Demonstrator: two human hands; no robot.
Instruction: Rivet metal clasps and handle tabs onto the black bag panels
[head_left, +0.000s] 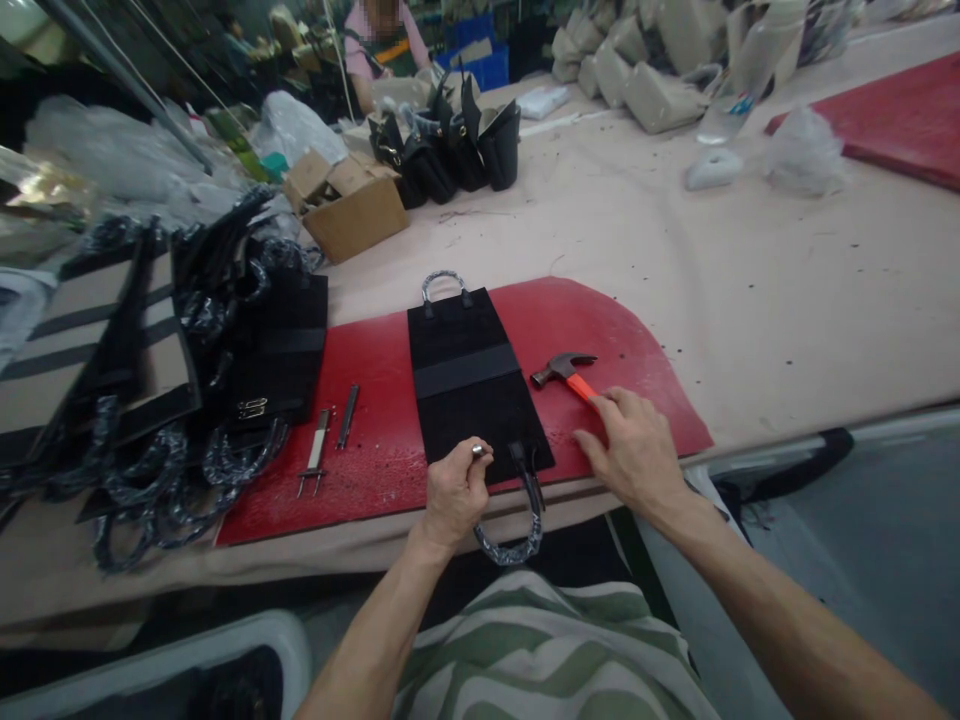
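A black bag panel (469, 365) lies flat, with a wrapped handle (444, 284) at its far end and another wrapped handle (510, 550) hanging over the near edge. Over the panel's near end, my left hand (454, 495) is closed around a short metal punch (478, 451), whose round end shows above the fist. To the right of the panel, a claw hammer (559, 370) with an orange grip rests on the red board. My right hand (634, 450) lies over the hammer's grip, fingers touching it and thumb spread away; the rest of the grip is hidden.
The red board (600, 320) also bears a pronged tool (315, 455) and a dark metal bar (348, 415). Black bag panels (255, 350) are heaped at left. Beyond stand a cardboard box (356, 220), black bags (457, 150) and a person (382, 45).
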